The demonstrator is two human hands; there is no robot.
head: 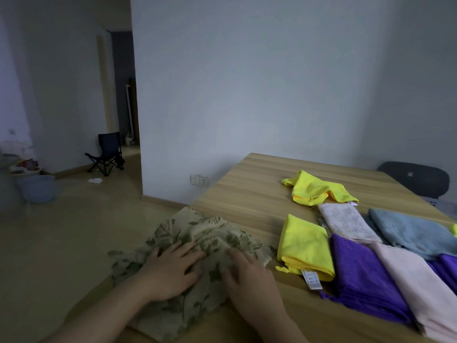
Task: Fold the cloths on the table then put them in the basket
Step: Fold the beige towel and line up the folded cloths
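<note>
Left hand [173,271] is spread flat, fingers straight, pressing on the leaf-print cloth [197,233] at lower centre. Right hand [244,273] is just beside it on the same cloth, a bit blurry but flat too, gripping nothing. The cloth hangs off the worktop [247,189] edge. A folded yellow cloth [305,246] sits just right.

Hands: two, left hand [173,271] and right hand [249,278], lower centre.
Table [247,189]: one.
Floral cloth [197,233]: one.
Yellow cloths: two, crumpled yellow cloth [314,189] and folded yellow cloth [304,246].
Purple cloths: two, large purple cloth [363,276] and edge purple cloth [445,266].
Pink cloths: two, fluffy pink cloth [346,222] and smooth pink cloth [415,283].
Blue cloth [415,231]: one.
Sockets: two, left socket [195,179] and right socket [203,181].
Chairs: two, folding chair [108,152] and office chair [415,178].
Bucket [39,189]: one.
</note>
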